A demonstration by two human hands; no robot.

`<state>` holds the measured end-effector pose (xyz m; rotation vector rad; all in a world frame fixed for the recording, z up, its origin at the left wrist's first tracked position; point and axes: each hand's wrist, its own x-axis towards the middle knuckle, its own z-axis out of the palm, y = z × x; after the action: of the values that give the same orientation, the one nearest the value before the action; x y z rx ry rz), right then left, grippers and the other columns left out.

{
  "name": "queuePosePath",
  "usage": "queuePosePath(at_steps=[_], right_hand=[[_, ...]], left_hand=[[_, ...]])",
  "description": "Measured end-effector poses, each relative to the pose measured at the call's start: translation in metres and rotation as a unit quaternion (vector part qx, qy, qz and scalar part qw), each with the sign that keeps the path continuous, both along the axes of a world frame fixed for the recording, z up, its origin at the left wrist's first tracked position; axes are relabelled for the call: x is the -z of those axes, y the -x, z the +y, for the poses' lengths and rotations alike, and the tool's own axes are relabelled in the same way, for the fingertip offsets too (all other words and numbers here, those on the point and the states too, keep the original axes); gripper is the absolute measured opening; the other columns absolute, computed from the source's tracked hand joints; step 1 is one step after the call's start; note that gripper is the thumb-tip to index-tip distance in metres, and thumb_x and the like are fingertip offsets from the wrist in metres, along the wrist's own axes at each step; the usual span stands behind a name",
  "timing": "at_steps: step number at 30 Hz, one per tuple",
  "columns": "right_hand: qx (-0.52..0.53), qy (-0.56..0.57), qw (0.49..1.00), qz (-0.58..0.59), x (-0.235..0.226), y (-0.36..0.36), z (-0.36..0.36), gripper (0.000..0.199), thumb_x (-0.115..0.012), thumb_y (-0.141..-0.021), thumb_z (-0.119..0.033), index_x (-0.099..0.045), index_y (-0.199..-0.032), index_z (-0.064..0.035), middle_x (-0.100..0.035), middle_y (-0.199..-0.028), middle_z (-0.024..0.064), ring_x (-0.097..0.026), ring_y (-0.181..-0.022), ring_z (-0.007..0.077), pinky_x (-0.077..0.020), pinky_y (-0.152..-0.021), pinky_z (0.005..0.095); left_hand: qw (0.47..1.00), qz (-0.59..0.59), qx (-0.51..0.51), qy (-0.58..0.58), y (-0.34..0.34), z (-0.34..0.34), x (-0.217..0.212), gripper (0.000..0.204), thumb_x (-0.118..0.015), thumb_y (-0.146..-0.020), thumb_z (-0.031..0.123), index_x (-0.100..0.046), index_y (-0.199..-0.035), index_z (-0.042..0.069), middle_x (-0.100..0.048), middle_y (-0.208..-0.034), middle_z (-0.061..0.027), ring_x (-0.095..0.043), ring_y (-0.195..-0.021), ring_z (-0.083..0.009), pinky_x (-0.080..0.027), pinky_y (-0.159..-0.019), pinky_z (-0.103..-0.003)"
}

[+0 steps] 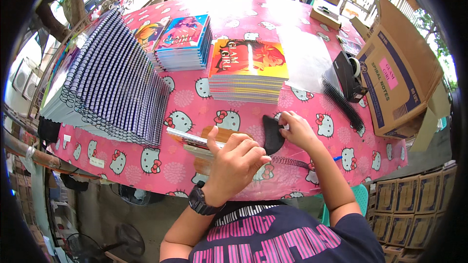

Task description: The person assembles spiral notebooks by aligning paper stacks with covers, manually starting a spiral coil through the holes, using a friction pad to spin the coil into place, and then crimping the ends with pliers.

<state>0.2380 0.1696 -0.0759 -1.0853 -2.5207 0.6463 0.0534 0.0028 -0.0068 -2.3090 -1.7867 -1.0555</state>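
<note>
Head view, left grip (234, 161) at booklet (187, 138); right grip (298, 129) pinching black piece (271, 136)

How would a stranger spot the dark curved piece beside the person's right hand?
On the pink table, find the rightmost stack of notebooks, orange and yellow on top. Nearer the person, beside the right hand, is the black curved piece. It is one solid, plain dark shape, unlike the wiry bundle of black coils farther right.
</note>
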Motion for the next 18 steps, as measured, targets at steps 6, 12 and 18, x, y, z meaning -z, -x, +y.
queuePosePath(at_steps=[6, 12, 18], right_hand=[[-0.169, 0.009, 0.985, 0.005, -0.012, -0.007, -0.017, 0.060, -0.080, -0.061, -0.022, -0.058, -0.116, -0.0127, -0.037, -0.140, 0.0200, -0.037, -0.125, 0.0404, -0.0303, -0.106, 0.0485], [-0.126, -0.018, 0.992, 0.015, -0.005, 0.007, -0.018, 0.057, -0.078, -0.062, -0.030, -0.061, -0.114, -0.0140, -0.042, -0.135, 0.0206, -0.040, -0.120, 0.0413, -0.0340, -0.102, 0.0481], [-0.107, 0.334, 0.883, 0.311, -0.038, -0.003, -0.023, 0.065, -0.057, -0.079, -0.056, -0.063, -0.109, 0.0013, -0.062, -0.104, 0.0122, -0.055, -0.102, 0.0252, -0.0365, -0.097, 0.0358]], left_hand=[[1.000, -0.004, 0.002, 0.009, 0.004, 0.002, 0.000, 0.034, -0.060, -0.084, 0.045, -0.064, -0.104, 0.019, -0.061, -0.095, 0.0038, -0.056, -0.097, -0.0151, -0.012, -0.102, -0.058], [0.999, 0.029, 0.010, 0.035, 0.009, -0.001, 0.001, 0.053, -0.058, -0.081, 0.055, -0.057, -0.121, 0.019, -0.060, -0.109, 0.0002, -0.055, -0.101, -0.0168, -0.007, -0.104, -0.061], [0.995, -0.052, -0.088, -0.018, 0.021, -0.008, -0.006, 0.031, -0.076, -0.069, 0.038, -0.066, -0.089, 0.017, -0.060, -0.085, 0.0056, -0.056, -0.094, -0.0155, -0.008, -0.105, -0.060]])
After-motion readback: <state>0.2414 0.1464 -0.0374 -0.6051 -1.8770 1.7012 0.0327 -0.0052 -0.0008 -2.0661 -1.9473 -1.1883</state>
